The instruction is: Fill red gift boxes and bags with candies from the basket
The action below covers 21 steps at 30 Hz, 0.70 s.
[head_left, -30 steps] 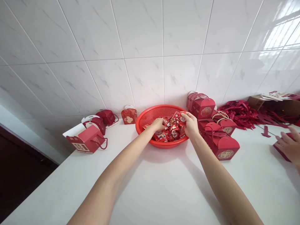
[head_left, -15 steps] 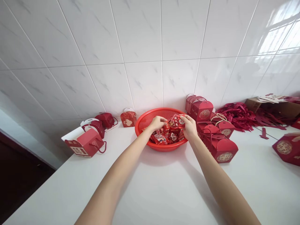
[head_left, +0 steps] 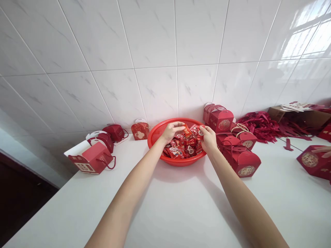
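A red plastic colander [head_left: 182,162] stands by the wall, with several red wrapped candies [head_left: 177,151] inside. Over its left half, my left hand [head_left: 171,133] pinches the corner of a red and orange candy packet [head_left: 187,130] between thumb and fingers. My right hand [head_left: 209,139] is closed at the colander's right side, gripping a small red packet [head_left: 200,133] with a pale round print. Both hands are just above the pile, a short way apart. What lies under the fingers is partly hidden.
Red gift boxes [head_left: 244,162] are grouped right of the colander. More boxes, one with its lid up [head_left: 90,156], stand at the left. Dark red ribbons [head_left: 261,125] and a cardboard carton [head_left: 314,117] lie at the back right. Another person's hand [head_left: 322,150] touches a box [head_left: 311,162].
My left hand has risen slightly out of the pile with a candy packet between its fingers. My right hand stays nearly in place. The view has shifted slightly.
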Motion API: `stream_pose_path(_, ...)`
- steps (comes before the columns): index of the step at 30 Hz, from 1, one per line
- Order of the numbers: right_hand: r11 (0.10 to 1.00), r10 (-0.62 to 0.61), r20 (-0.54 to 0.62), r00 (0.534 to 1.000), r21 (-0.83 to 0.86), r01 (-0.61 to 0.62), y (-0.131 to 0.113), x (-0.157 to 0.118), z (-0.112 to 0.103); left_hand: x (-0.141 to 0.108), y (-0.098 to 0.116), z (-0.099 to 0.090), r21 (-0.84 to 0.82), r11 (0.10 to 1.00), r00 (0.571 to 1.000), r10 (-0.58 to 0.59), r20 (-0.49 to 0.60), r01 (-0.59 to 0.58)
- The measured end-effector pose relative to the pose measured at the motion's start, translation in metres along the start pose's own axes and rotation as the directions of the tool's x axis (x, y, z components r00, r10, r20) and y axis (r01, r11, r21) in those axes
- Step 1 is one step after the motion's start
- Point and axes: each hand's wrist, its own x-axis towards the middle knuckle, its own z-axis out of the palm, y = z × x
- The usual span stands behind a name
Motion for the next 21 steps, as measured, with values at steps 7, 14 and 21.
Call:
stream_pose_path(7, 0.986, 0.098, 0.157, 0.983, -0.15, -0.074, -0.002, -0.007, 0.001, 0.001, -0.007, 0.003, 0.149, 0.989, 0.999, -0.005, 0.044, -0.001)
stream_pose_path(14, 0.953, 0.125, 0.272, 0.954, -0.302, -0.039, -0.005, -0.013, 0.0, -0.001, -0.008, 0.002, 0.215, 0.977, 0.994, -0.027, 0.101, 0.005)
stream_pose_path(21, 0.902, 0.066, 0.292, 0.954, -0.427, 0.068, 0.001, -0.011, -0.001, 0.002, -0.011, 0.001, 0.205, 0.978, 0.999, -0.048, 0.011, 0.045)
